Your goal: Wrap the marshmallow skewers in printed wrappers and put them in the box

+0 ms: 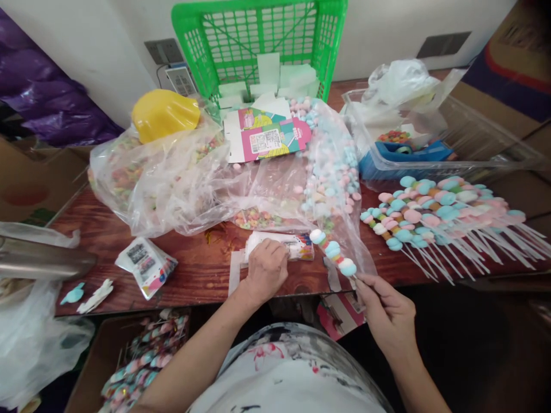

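My right hand (387, 312) pinches the stick of a marshmallow skewer (333, 251). White, blue and pink pieces run along it, with small orange rings between, and it tilts up to the left. Curled fingers of my left hand (267, 265) press on clear printed plastic bags (300, 246) lying flat at the table's front edge; the fingertips are partly hidden at the bag. The skewer's tip is beside the right end of these bags. Farther right lies a heap of similar skewers (447, 209), their white sticks pointing toward me.
On the wooden table (193, 275) are a stack of printed bags (146, 265), large bags of candy rings (159, 178) and marshmallows (331, 160), and printed cards (269, 140). A green crate (258, 8) and clear bin (434, 166) stand behind. Below left, a box holds wrapped skewers (142, 367).
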`<state>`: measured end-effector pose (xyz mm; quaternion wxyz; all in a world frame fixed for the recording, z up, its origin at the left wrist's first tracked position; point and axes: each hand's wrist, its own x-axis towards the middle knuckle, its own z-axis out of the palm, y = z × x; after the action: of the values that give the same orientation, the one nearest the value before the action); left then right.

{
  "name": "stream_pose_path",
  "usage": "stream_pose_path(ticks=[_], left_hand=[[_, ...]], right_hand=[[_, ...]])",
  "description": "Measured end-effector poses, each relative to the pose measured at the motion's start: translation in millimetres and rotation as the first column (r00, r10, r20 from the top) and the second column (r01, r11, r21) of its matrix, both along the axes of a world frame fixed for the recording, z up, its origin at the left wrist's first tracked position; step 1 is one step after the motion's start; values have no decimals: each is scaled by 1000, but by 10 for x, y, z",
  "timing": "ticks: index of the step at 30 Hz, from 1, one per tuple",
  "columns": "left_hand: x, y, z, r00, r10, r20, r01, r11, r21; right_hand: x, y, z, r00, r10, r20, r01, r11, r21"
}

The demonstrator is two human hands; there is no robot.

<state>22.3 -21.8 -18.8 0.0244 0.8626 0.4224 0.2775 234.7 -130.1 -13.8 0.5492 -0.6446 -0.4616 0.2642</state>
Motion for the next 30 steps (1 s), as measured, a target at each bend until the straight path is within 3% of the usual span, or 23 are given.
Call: stream_pose_path(ticks=[5,11,16,20,26,30], left_hand=[[-76,51,12,1000,17,18,-16,999,-42],[-194,71,70,994,-94,-60,84,986,-147],[-208,146,22,992,-43,122,70,971,-227],[-221,257,23,961,17,277,88,928,-362],[-297,410,93,943,-22,333,196,845,-499],[-321,433,99,936,-26,351,217,827,-518]], right_hand=[[41,7,-16,1000,-15,25,14,1000,27],[60,18,-43,1000,-27,10,27,999,29],[59,9,-43,997,9,77,-13,999,48],[135,-14,12,983,45,178,-58,996,69],[311,31,157,922,152,357,-206,972,116],[361,128,234,866,193,461,-283,950,134]])
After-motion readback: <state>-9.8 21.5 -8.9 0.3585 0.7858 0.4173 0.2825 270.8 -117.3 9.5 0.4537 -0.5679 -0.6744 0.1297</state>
